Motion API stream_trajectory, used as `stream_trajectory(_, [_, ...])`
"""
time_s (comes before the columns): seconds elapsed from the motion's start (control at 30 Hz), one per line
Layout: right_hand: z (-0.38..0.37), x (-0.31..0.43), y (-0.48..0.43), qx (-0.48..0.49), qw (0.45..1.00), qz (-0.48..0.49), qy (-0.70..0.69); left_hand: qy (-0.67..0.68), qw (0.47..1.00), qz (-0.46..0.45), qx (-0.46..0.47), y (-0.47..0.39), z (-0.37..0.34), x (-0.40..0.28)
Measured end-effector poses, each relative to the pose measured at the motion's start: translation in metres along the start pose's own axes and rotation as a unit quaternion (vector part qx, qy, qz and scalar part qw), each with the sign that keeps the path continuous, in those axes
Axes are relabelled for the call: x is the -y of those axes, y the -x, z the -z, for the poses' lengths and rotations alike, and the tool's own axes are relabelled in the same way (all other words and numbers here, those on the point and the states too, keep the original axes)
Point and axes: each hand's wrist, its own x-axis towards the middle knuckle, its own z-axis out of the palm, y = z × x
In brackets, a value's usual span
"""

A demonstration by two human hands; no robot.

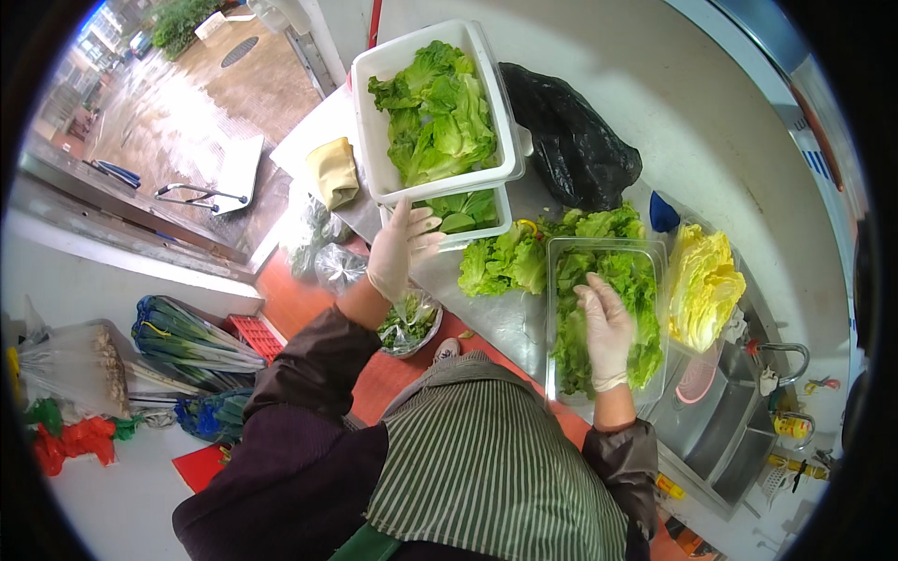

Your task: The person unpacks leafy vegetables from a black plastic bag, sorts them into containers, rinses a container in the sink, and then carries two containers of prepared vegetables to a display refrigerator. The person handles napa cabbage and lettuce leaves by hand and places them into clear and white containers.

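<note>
My left hand (400, 245), in a pale glove, is spread with nothing in it. It is beside the front of a white plastic tub (365, 126) filled with lettuce leaves (449, 112). Under that tub, a second container (504, 210) has broad green leaves (459, 212) in it. My right hand (609, 326), gloved too, hangs over a clear plastic container (552, 315) of leafy lettuce (642, 350). Its fingers are bent close together over the leaves; whether they grip one is unclear. A loose lettuce bunch (501, 263) lies on the metal counter (498, 319) left of the clear container.
A black plastic bag (568, 133) lies behind the containers. Yellow napa cabbage (701, 287) stands to the right, beside a steel sink (722, 435). A folded yellow cloth (333, 172) is at the counter's left. Bagged greens (409, 319) and leeks (200, 340) are on the floor.
</note>
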Motion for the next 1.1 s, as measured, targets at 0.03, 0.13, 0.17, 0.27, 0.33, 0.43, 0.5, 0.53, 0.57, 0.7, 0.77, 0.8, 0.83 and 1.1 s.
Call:
stream_trajectory(0.03, [-0.005,0.002,0.003,0.02,0.999,-0.016,-0.02,-0.054,0.998,-0.018,0.01,-0.003,0.001,-0.008])
stream_trajectory(0.13, [-0.017,0.01,0.01,0.059,0.998,0.012,-0.028,-0.188,0.965,-0.18,0.027,-0.013,-0.001,-0.024])
stream_trajectory(0.17, [-0.018,0.013,0.013,0.079,0.996,0.023,-0.04,-0.294,0.907,-0.297,-0.056,-0.019,-0.001,-0.033])
stream_trajectory(0.27, [-0.014,0.021,0.026,0.077,0.997,0.003,0.006,-0.534,0.657,-0.445,-0.292,-0.048,0.012,-0.07])
stream_trajectory(0.33, [-0.007,0.021,0.035,0.067,0.998,-0.006,0.008,-0.574,0.715,-0.29,-0.274,-0.068,0.024,-0.088])
stream_trajectory(0.43, [0.004,0.015,0.051,0.036,0.999,-0.028,-0.012,-0.66,0.681,-0.168,-0.27,-0.093,0.032,-0.1])
stream_trajectory(0.5, [0.012,0.008,0.062,0.011,0.999,-0.035,-0.01,-0.7,0.644,-0.153,-0.268,-0.102,0.034,-0.101])
stream_trajectory(0.53, [0.015,0.003,0.068,-0.001,0.999,-0.035,-0.011,-0.709,0.628,-0.164,-0.276,-0.104,0.035,-0.1])
stream_trajectory(0.57, [0.019,-0.001,0.074,-0.014,0.998,-0.054,-0.014,-0.716,0.615,-0.177,-0.278,-0.104,0.035,-0.099])
stream_trajectory(0.7, [0.035,-0.018,0.093,-0.056,0.994,-0.096,-0.02,-0.668,0.654,-0.202,-0.291,-0.1,0.037,-0.1])
stream_trajectory(0.77, [0.04,-0.025,0.099,-0.075,0.991,-0.108,-0.028,-0.635,0.69,-0.202,-0.282,-0.098,0.039,-0.102])
stream_trajectory(0.8, [0.042,-0.027,0.1,-0.082,0.99,-0.114,-0.032,-0.617,0.711,-0.197,-0.275,-0.097,0.039,-0.103])
stream_trajectory(0.83, [0.043,-0.029,0.102,-0.095,0.986,-0.135,-0.026,-0.594,0.734,-0.191,-0.268,-0.096,0.039,-0.104])
stream_trajectory(1.1, [0.04,-0.027,0.097,-0.054,0.993,-0.106,-0.015,-0.506,0.814,-0.184,-0.22,-0.103,0.042,-0.122])
